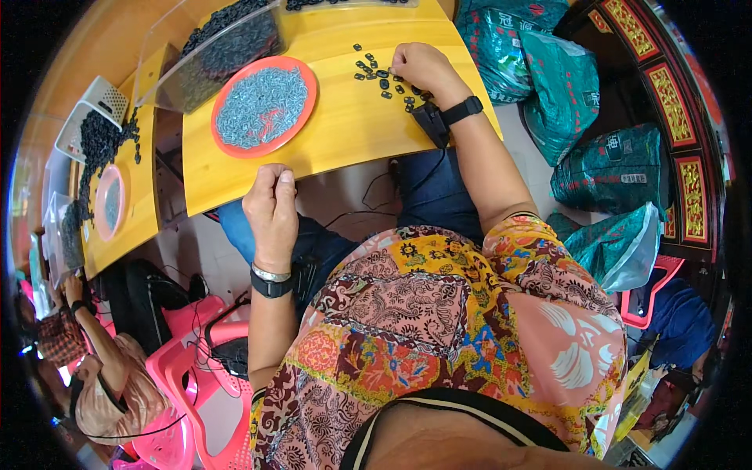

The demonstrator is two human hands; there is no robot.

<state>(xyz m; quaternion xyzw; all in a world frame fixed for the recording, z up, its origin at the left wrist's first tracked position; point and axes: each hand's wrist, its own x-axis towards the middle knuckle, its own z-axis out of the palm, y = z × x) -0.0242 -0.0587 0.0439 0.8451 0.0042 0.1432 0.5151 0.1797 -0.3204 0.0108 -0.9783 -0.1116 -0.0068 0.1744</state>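
Note:
My left hand (272, 207) is closed, thumb on top, just off the table's near edge below the orange-red plate (312, 106). Whatever its fingers may hold is hidden. That plate is heaped with small silvery metal pieces (258, 106), probably screws, with a few reddish bits among them. At the right of the yellow table (345, 125), my right hand (427, 69) is closed, fingertips together over loose small black plastic parts (383, 74). I cannot make out what is between them. Several of these parts lie scattered beside and below its fingers.
A clear bin of black parts (235, 47) stands behind the plate. A black box (431, 125) sits at the table's right edge, below my wrist. Green woven sacks (560, 86) stand to the right. At left are a tipped white basket (106, 98), a pink chair (184, 368) and another person (117, 392).

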